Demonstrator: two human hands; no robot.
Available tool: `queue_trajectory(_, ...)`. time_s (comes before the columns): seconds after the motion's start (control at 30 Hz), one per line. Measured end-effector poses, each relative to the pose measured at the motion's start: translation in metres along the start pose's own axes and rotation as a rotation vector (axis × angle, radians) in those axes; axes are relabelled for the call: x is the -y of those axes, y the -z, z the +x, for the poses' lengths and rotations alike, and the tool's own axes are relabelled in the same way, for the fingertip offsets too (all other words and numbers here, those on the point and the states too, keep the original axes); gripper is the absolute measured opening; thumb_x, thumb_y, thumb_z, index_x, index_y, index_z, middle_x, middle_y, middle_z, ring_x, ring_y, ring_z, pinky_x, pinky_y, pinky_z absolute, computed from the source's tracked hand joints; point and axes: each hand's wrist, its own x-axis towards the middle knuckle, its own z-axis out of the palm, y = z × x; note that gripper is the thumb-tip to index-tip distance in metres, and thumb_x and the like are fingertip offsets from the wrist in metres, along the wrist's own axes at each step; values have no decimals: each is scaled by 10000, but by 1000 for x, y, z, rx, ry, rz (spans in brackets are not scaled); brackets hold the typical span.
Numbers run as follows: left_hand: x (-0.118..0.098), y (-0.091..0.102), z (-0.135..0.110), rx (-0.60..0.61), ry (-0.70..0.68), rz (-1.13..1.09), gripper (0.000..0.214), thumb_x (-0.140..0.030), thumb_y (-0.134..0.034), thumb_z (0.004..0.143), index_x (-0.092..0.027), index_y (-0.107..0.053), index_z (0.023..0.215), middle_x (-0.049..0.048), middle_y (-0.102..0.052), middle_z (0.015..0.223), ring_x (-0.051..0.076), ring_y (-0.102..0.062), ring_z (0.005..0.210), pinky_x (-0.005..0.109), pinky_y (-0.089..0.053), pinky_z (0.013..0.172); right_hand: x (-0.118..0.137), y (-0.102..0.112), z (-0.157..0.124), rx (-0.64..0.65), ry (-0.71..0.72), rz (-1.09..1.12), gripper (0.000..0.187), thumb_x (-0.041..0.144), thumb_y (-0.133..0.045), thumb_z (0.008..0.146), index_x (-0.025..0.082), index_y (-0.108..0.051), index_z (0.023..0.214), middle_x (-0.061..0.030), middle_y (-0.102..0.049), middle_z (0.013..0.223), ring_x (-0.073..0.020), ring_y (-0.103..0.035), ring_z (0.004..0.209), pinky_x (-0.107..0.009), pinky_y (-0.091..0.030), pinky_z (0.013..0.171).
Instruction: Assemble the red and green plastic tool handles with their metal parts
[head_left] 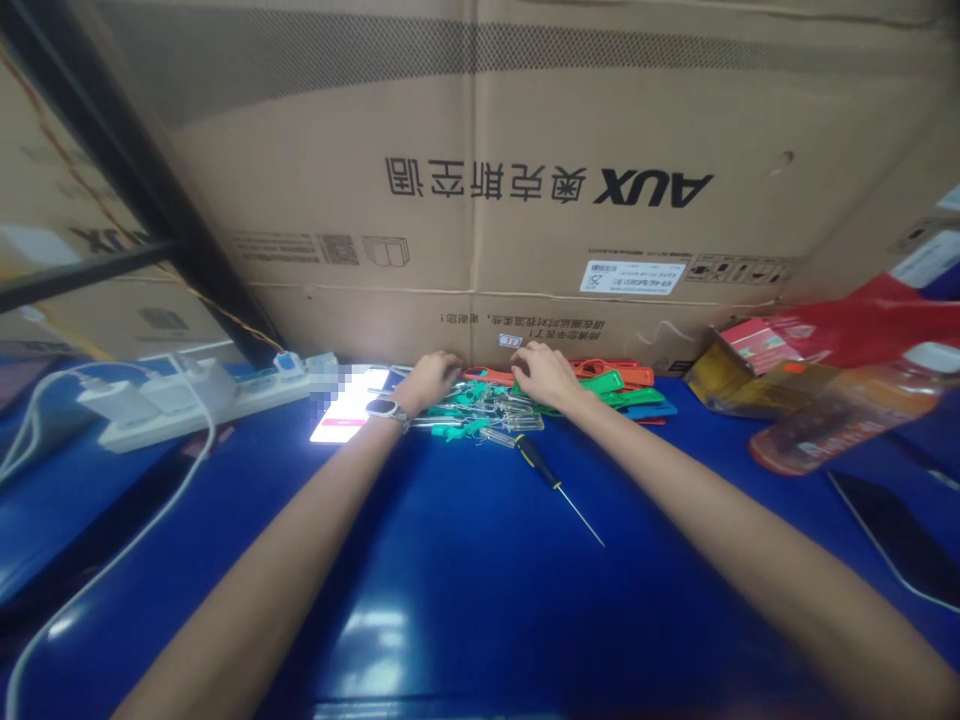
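Observation:
My left hand (pixel 433 379), with a watch (pixel 384 408) on the wrist, rests palm down at the left end of a pile of small tools. Its fingers are bent but apart. At the pile's far right side, my right hand (pixel 547 373) lies with fingers spread, touching the tools' edge. Between the hands is an orange plastic piece (pixel 487 376). Green plastic pieces (pixel 459 430) and clear-handled tools (pixel 525 420) lie jumbled below. Green straps (pixel 604 384) and orange straps (pixel 634 374) with slots sit beyond my right wrist. A black-and-yellow screwdriver (pixel 537 460) points toward me.
A large cardboard box (pixel 480 230) walls off the table's back. On the left are a lit phone screen (pixel 341 425) and a power strip (pixel 259 400) with white cables. Rightward stand a tilted drink bottle (pixel 840 420), an open carton (pixel 727 385) and a dark phone (pixel 900 535).

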Motion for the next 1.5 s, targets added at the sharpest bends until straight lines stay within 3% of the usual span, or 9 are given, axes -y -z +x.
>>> queue_trajectory(0.17, -30, 5, -12, -84, 14, -38, 320, -210, -387, 980, -142, -686, 1070, 120, -674, 1044, 240, -649, 991, 379, -500, 946, 13, 4, -22, -100, 28, 135, 219, 254, -507, 939, 196, -700, 1026, -97, -654, 1065, -255, -582, 1043, -374, -421, 868)
queue_trajectory(0.43, -80, 9, -68, -137, -88, -203, 221, -244, -477, 964, -174, -643, 1091, 105, -637, 1124, 253, -613, 1072, 418, -491, 977, 29, 8, -99, -104, -34, 270, 167, 299, -576, 913, 187, -679, 982, -69, -642, 985, -213, -610, 940, -317, -433, 825)
queue_trajectory(0.63, -91, 3, -100, -148, -120, -202, 191, -250, -510, 954, -184, -636, 1083, 97, -629, 1100, 259, -591, 1076, 434, -485, 982, 35, 9, -141, -22, -173, 201, 305, 406, -656, 843, 211, -632, 1076, -55, -669, 1029, -221, -642, 867, -306, -411, 685)
queue_trajectory(0.77, -89, 2, -110, -141, -100, -195, 182, -270, -502, 957, -196, -642, 1047, 83, -624, 1064, 251, -592, 1049, 426, -491, 962, 33, 9, -147, 36, -208, 224, 234, 345, -660, 832, 235, -642, 1038, -7, -705, 924, -193, -651, 798, -278, -353, 592)
queue_trajectory(1.03, -82, 3, -111, -99, -67, -217, 191, -289, -504, 947, -194, -658, 1005, 83, -639, 1041, 245, -591, 1014, 427, -488, 940, 24, 11, -133, -25, -192, 114, 200, 324, -639, 833, 217, -677, 998, -47, -731, 955, -222, -664, 835, -290, -387, 626)
queue_trajectory(1.3, -87, -2, -110, -102, -102, -233, 197, -292, -499, 956, -205, -673, 989, 76, -645, 1028, 240, -606, 1006, 417, -492, 935, 19, 2, -133, -127, -188, 242, 282, 438, -631, 841, 226, -676, 1021, -48, -706, 945, -206, -643, 794, -293, -430, 665)
queue_trajectory(1.4, -96, -1, -97, -135, -141, -219, 192, -272, -490, 960, -197, -665, 990, 82, -645, 1028, 244, -600, 1016, 417, -487, 945, 6, 8, -131, -180, -228, 298, 166, 291, -573, 856, 218, -678, 962, -39, -695, 930, -186, -628, 781, -282, -435, 675)
queue_trajectory(1.5, -112, -2, -66, -122, -202, -156, 184, -212, -502, 943, -178, -648, 1049, 105, -641, 1088, 250, -590, 1050, 412, -477, 963, -13, 15, -129, -238, -278, 318, 208, 97, -511, 765, 204, -667, 851, -37, -691, 939, -181, -621, 803, -278, -438, 710)
